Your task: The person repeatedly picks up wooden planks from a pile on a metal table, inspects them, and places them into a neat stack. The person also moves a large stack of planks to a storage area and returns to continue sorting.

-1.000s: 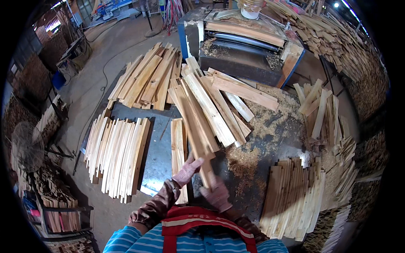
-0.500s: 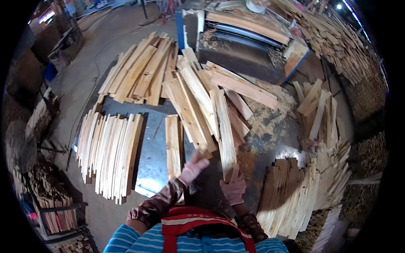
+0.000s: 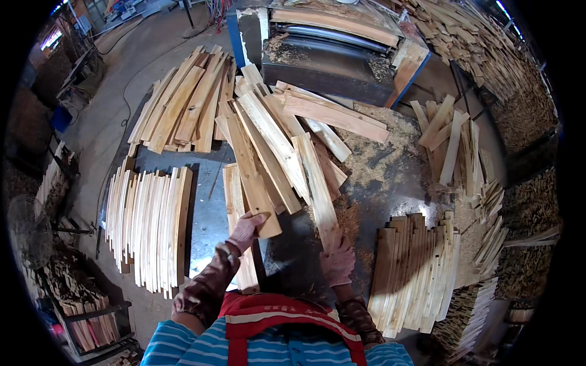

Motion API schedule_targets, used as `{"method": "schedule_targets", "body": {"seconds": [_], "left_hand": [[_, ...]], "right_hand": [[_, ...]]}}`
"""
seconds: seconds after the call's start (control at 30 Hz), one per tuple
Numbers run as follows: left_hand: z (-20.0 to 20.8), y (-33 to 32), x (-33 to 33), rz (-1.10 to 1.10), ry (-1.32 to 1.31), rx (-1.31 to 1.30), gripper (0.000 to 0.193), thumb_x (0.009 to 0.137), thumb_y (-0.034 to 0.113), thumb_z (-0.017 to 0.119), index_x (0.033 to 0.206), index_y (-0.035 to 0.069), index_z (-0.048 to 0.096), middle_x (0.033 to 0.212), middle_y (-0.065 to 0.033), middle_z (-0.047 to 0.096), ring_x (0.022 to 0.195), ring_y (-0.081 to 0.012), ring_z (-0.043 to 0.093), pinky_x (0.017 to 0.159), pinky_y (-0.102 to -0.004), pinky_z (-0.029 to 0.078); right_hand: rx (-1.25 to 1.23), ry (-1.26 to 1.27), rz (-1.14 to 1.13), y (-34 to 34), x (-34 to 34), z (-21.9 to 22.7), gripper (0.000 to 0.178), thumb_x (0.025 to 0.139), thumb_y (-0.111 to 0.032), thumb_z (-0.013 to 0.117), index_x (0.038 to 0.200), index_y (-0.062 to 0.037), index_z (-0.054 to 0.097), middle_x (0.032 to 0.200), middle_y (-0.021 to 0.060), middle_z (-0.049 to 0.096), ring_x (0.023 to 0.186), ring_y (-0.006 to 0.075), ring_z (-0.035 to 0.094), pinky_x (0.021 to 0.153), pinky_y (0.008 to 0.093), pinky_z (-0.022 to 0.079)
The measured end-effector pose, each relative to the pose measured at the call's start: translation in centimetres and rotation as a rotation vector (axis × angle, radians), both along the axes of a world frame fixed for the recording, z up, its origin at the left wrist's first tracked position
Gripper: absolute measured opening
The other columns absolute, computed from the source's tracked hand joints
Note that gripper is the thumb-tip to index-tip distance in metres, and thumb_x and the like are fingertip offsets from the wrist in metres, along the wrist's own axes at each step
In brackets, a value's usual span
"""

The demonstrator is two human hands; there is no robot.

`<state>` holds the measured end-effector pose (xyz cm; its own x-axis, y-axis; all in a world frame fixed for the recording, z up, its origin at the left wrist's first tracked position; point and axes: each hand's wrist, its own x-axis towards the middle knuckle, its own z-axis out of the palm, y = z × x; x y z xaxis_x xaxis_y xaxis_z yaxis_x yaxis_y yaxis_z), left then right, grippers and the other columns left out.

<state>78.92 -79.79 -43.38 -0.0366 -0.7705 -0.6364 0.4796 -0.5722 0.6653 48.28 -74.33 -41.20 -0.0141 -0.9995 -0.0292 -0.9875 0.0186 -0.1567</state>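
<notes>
My left hand [image 3: 245, 233], in a pink work glove, is closed on the near end of a brown wooden board [image 3: 251, 177] with a dark knot. That board slants away to the far left over the middle pile. My right hand [image 3: 337, 262], gloved alike, grips the near end of a paler wooden board [image 3: 315, 186]; some fingers are hidden. Between the two lie further loose boards [image 3: 274, 137], overlapping. Under my left wrist, a separate board [image 3: 237, 207] points toward me on the dark metal table [image 3: 210, 210].
A planer-like machine [image 3: 329, 55] with a roller stands at the far side. Stacked strips flank me, a left stack [image 3: 149, 226] and a right stack [image 3: 415, 274]. More boards [image 3: 189, 100] lie far left; sawdust [image 3: 390, 158] covers the right. Offcuts [image 3: 448, 140] sit beyond it.
My left hand has moved left and taken hold of the brown board, whose near end has shifted left. My right hand stays on the paler board. The whole view has shifted slightly.
</notes>
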Motion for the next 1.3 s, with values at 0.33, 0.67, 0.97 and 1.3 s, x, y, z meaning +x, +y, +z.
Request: {"method": "schedule_targets", "body": {"seconds": [0.33,0.67,0.97,1.3], "left_hand": [[-3.5,16.5,2.6,0.056,0.222,0.097,0.032,0.097,0.009,0.060,0.126,-0.003,0.060,0.112,-0.0128,0.069,0.098,-0.0294,0.070,0.083,-0.0449,0.061],[-0.6,17.3,0.9,0.021,0.145,0.202,0.042,0.093,0.018,0.069,0.128,0.001,0.053,0.119,-0.0113,0.065,0.110,-0.0278,0.065,0.091,-0.0476,0.058],[-1.0,17.1,-1.4,-0.046,0.321,-0.049,0.055,0.093,0.017,0.071,0.140,0.003,0.048,0.123,-0.0108,0.065,0.116,-0.0268,0.064,0.098,-0.0473,0.054],[-1.5,15.3,-5.9,-0.373,0.338,0.075,0.035,0.096,0.011,0.067,0.129,0.002,0.059,0.119,-0.0107,0.067,0.109,-0.0228,0.066,0.099,-0.0385,0.054]], "right_hand": [[0.071,-0.194,-0.052,2.4,0.1,-0.2,0.088,0.074,-0.026,0.071,0.152,-0.0071,0.033,0.144,0.0193,0.046,0.116,0.0418,0.058,0.095,0.0508,0.051],[0.129,-0.229,-0.297,18.5,-10.9,-5.4,0.084,0.076,-0.015,0.067,0.152,-0.0061,0.032,0.142,0.0264,0.048,0.126,0.0479,0.050,0.105,0.0514,0.044],[0.367,-0.100,-0.372,21.6,-12.7,-2.6,0.092,0.080,-0.035,0.075,0.155,-0.0110,0.028,0.152,0.0226,0.040,0.130,0.0451,0.049,0.108,0.0515,0.043],[0.089,-0.365,-0.225,15.5,-6.6,1.0,0.067,0.084,-0.040,0.071,0.137,-0.0038,0.052,0.140,0.0193,0.053,0.122,0.0458,0.054,0.105,0.0489,0.044]]}}
